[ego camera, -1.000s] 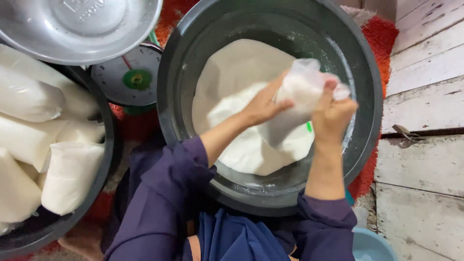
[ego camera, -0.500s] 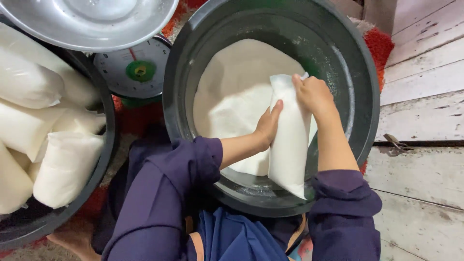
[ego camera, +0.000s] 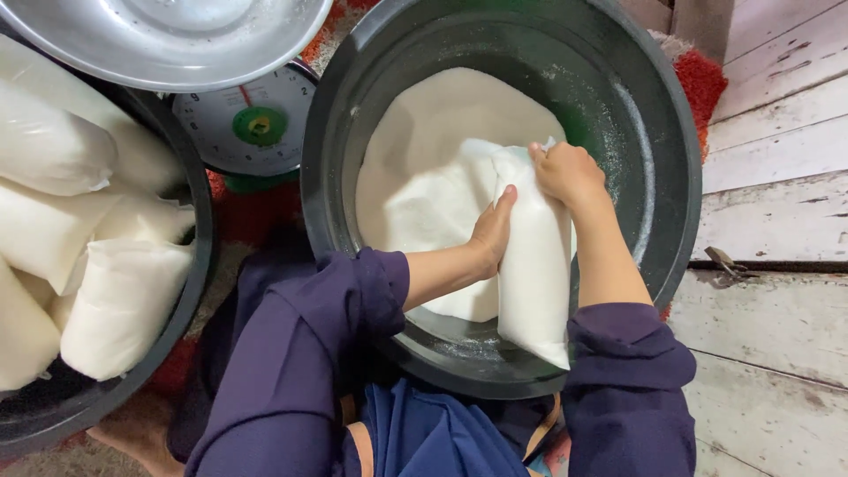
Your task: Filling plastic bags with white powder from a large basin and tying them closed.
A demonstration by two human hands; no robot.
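Two hands work over one large dark basin (ego camera: 671, 177) that holds a mound of white powder (ego camera: 424, 168). One filled clear plastic bag (ego camera: 533, 265) of the same powder stands upright at the basin's near rim, its bottom corner on the rim just inside the right sleeve. The right hand (ego camera: 567, 173) is closed around the gathered neck of the bag at its top; the left hand (ego camera: 491, 231) lies flat against the bag's left side, fingers straight, thumb behind the bag and out of sight. The hands are apart, one high and one at mid-height.

At the left edge sits a second dark basin (ego camera: 190, 291), cut off by the frame, with about seven filled white bags (ego camera: 119, 305) visible; the pile runs out of view, so the count is uncertain. One dial scale (ego camera: 247, 128) stands between the two basins, its face partly covered by one metal pan (ego camera: 168, 35) whose top is cropped. A red mat (ego camera: 702, 75) shows past the far right rim of the big basin. White wooden floorboards (ego camera: 777, 203) lie to the right, with one small metal piece (ego camera: 720, 261) too small to identify
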